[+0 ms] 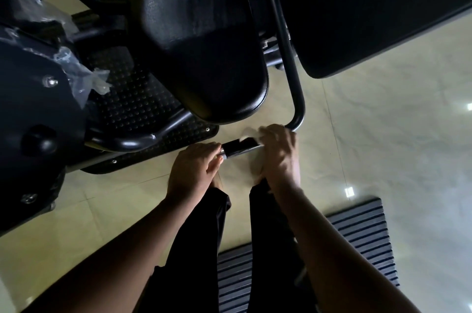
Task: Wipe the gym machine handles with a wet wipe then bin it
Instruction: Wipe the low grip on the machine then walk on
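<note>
While standing over the gym machine, busy with one handle (240,147) only: a black grip just below the seat pad (201,44), at the bent end of the black frame tube (293,83). Round its chrome-capped end, the left hand (196,167), fingers curled, steadying it. Over the grip nearer the tube, the right hand (278,154), closed on the white wet wipe (251,132), with a corner showing above the fingers. Blurred there, so probably rubbing along the grip, but hard to say for sure.

Judged from this: wiping in progress, not finished. Impossible to tell the share of this handle already cleaned, or the state of any other handles. Left to do, it seems: the remaining handles, then carrying the wipe to a bin. No bin visible on the tiled floor (383,121) or near the ribbed mat (357,236).
</note>
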